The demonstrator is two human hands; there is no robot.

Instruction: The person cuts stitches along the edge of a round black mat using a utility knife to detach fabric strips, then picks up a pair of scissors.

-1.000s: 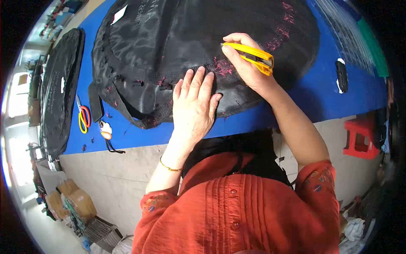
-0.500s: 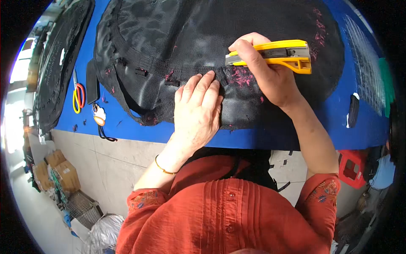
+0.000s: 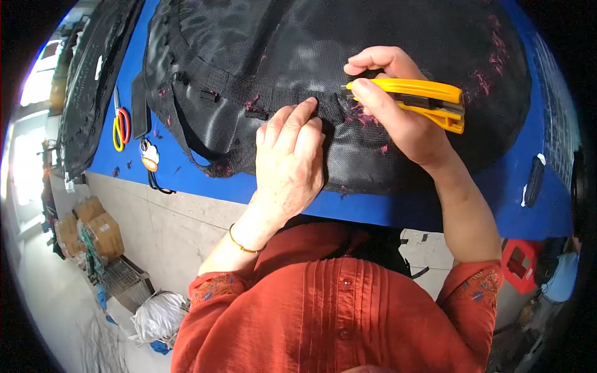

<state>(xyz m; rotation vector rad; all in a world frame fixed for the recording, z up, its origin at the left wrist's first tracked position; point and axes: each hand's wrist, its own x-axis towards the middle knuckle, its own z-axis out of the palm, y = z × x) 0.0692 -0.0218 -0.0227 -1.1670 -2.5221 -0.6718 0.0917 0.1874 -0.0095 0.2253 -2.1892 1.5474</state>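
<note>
A black mesh fabric piece [image 3: 298, 56] with webbing and scattered pink thread bits covers much of the blue table. My left hand [image 3: 287, 158] lies on its near part, fingers bent and the forefinger stretched along the webbing; the thumb is tucked at the side. To the right of it, my right hand [image 3: 404, 118] grips a yellow utility knife [image 3: 435, 93] between thumb and fingers. The knife's front end points left, close over a dark webbing strip [image 3: 333, 107] and pink threads; whether its blade touches them cannot be made out.
On the blue table [image 3: 205, 189] at left lie scissors [image 3: 120, 127] with red and yellow handles and a key ring with a tag [image 3: 150, 155]. Another black piece [image 3: 93, 93] lies along the left edge. A small black bundle [image 3: 533, 180] is at right. Cardboard boxes [image 3: 99, 230] stand on the floor.
My right hand has shifted slightly right with the utility knife, which has turned so its rear end sits lower. My left fingers are more bent. The view has shifted a little.
</note>
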